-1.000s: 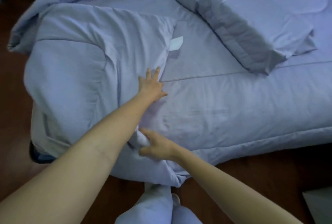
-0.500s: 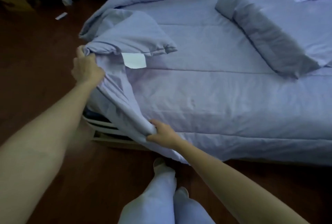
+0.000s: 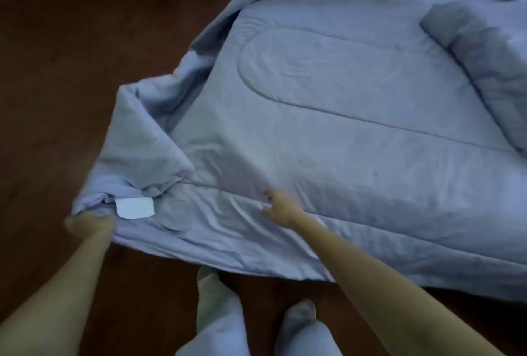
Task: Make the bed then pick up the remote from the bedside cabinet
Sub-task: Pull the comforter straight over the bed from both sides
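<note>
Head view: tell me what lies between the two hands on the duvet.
In the head view, a white tag close by the left hand, then a wrinkled stretch of the duvet edge, lie between it and the right hand.

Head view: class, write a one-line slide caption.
A person's left hand and right hand grip the duvet edge near its white tag.

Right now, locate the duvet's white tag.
Head view, lower left: the white tag sits on the duvet corner, just right of the left hand gripping it.
</note>
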A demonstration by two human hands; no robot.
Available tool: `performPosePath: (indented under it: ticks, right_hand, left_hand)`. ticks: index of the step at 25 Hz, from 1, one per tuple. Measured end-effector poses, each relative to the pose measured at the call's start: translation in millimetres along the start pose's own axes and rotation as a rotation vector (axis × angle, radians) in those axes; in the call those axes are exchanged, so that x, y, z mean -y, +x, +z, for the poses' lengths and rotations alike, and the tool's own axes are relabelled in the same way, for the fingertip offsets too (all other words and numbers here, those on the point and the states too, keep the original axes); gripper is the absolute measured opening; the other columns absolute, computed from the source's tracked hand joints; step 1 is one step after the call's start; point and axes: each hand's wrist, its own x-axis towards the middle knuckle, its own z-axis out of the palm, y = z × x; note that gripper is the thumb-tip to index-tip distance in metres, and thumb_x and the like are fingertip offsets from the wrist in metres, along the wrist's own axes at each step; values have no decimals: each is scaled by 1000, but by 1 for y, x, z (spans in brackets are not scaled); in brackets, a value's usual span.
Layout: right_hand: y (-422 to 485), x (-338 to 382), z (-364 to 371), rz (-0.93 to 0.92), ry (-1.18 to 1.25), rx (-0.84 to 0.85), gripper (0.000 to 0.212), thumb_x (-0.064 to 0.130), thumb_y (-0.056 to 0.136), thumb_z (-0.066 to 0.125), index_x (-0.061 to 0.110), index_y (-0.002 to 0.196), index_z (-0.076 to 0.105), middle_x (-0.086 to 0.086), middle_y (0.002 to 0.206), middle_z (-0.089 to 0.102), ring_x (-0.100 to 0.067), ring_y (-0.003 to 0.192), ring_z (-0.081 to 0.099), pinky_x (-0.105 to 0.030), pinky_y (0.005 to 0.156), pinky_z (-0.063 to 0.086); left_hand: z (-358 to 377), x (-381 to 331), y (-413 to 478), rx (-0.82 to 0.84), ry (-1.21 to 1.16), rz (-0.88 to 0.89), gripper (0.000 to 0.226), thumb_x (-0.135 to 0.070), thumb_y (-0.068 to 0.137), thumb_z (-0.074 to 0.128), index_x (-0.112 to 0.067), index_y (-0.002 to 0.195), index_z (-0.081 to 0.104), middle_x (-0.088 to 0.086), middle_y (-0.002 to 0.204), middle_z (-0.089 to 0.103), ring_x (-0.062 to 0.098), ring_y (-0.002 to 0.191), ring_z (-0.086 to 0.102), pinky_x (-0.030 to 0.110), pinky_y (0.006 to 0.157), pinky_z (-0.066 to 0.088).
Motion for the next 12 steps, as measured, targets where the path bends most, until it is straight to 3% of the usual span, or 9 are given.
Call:
performPosePath:
  ticks: [2,3,7,10,12]
  right_hand:
    - [23,14,-7,65,47,-187,54,22,88,56,11,139,41,-17,140,46,-34,126,46,-38,104,39]
    - [34,24,-9,68,17,-255,53,21,88,56,11,138,41,-17,139,45,-35,125,46,-39,102,40]
    - [61,53,-15,91,-82,-329,56,21,89,53,11,142,37,-12,147,36,-34,130,39,-43,103,39]
    - [73,63,-13,134,-104,-267,66,23,89,53,9,148,27,-9,156,24,-30,140,29,-42,111,33]
    - [76,65,-9,140,-121,-199,70,25,89,54,9,149,22,-6,159,18,-27,143,24,-41,113,30]
  left_hand:
    - [6,31,38,-35,26,-226,53,-20,101,32,14,141,26,34,145,32,47,134,32,51,112,26]
    - [7,53,64,-53,39,-211,51,-16,99,39,16,137,31,35,142,36,48,131,37,49,110,30]
    - [-11,40,91,219,22,-89,35,-14,91,53,13,112,60,32,119,60,41,108,60,42,95,48]
    - [-9,-1,90,286,-4,47,38,-19,94,50,10,119,56,27,121,59,40,113,57,38,94,44]
    - [-3,-26,86,419,17,217,41,-23,94,50,4,125,54,24,131,56,37,120,54,37,99,42]
